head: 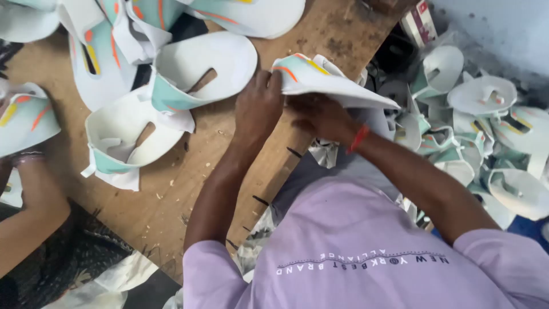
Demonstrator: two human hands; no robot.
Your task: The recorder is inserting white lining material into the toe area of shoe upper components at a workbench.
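Gripping one white shoe upper [320,80] between them, both hands are closed on the piece just past the right-hand edge of the bench [171,194]. The left hand [258,106] pinches the folded end nearest the bench, fingers curled over the top; the right hand [320,117], with a red thread band [358,138] at the wrist, sits underneath and is partly hidden by the piece, so its exact finger hold cannot be told. The upper is held folded, printed side with mint, orange and yellow stripes turned up at the left end and the plain white flap running out to the right, which appears to keep the fold tight.

On the bench, just left of the hands, lie two more uppers [197,71] with slot-shaped cut-outs, overlapping one another; further ones crowd the far left corner [108,34]. Wood chips are scattered over the bare planks. Off the bench's right edge a large heap of similar pieces [486,126] covers the floor, close against the right forearm. Another person's arm [28,212] rests at the left edge of the bench, apart from the work.
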